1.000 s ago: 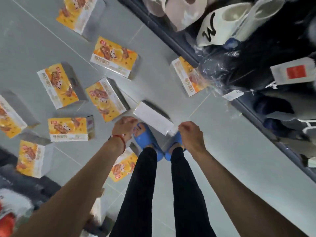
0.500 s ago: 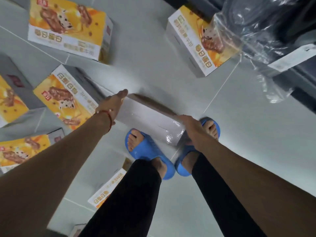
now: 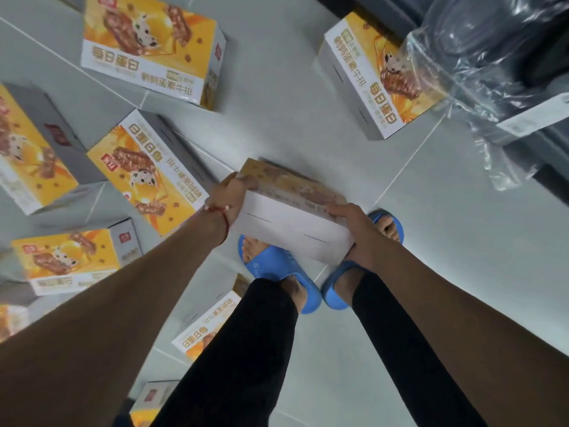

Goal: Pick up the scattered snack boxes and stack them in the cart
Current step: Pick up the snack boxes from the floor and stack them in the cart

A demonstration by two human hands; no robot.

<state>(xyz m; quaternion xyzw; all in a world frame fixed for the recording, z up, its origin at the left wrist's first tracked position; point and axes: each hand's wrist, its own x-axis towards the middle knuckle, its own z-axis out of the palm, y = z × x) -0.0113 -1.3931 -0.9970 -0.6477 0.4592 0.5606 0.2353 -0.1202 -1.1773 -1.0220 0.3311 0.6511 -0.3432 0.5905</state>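
Observation:
Both hands hold one snack box (image 3: 289, 220) just above my feet, its white side toward me and its printed orange face tipped away. My left hand (image 3: 231, 195) grips its left end, my right hand (image 3: 354, 223) grips its right end. Several more orange-and-white snack boxes lie on the grey floor: one (image 3: 154, 47) at the top, one (image 3: 375, 75) at the upper right, one (image 3: 147, 171) just left of my left hand, one (image 3: 74, 257) lower left, one (image 3: 203, 331) beside my left leg. No cart is in view.
My feet in blue slippers (image 3: 277, 272) stand under the held box. A clear plastic bag (image 3: 486, 72) with a label hangs from a dark shelf edge at the upper right. Bare grey tile floor (image 3: 446, 257) lies to the right.
My hands have closed on the box ends and tipped it up from the floor, so its printed face now shows at the far edge. The view has dropped closer to the floor.

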